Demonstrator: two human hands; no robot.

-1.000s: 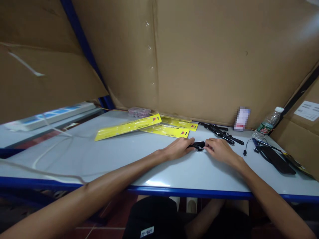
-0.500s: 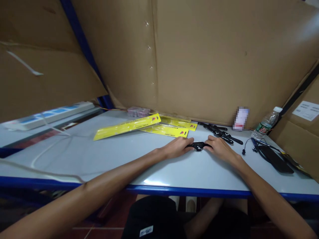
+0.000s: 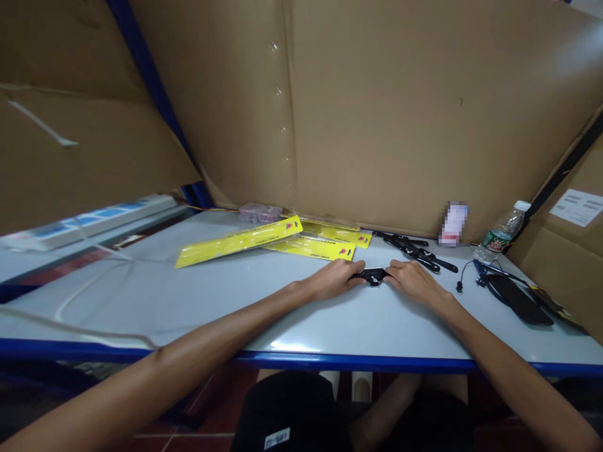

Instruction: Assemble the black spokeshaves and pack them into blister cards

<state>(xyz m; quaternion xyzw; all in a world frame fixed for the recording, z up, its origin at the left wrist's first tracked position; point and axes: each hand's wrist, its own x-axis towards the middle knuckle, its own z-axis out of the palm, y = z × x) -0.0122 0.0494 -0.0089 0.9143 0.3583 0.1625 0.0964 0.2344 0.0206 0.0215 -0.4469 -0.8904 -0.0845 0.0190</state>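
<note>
A black spokeshave (image 3: 375, 276) is held level just above the table, near its middle. My left hand (image 3: 336, 278) is closed around its left handle, thumb and fingers pinching the bar. On the other handle, my right hand (image 3: 411, 280) is closed in the same way. The metal centre shows between the two hands, while the handle ends are hidden in my fingers. Behind my right hand lies a pile of similar black spokeshaves (image 3: 414, 251). Beyond my left hand are several yellow cards with clear plastic covers (image 3: 240, 240), overlapping each other.
A clear plastic bottle (image 3: 502, 232) stands at the back right, near a black phone-like slab (image 3: 521, 300) and thin dark cords. A pink-tinted plastic box (image 3: 260, 213) sits at the back. On the left are a power strip (image 3: 103, 220) and a white cable (image 3: 80, 333). Cardboard walls (image 3: 377, 113) enclose the table.
My right hand has dipped slightly and its fingers sit a little closer round the spokeshave's handle. The view has shifted very slightly; my left hand keeps its hold.
</note>
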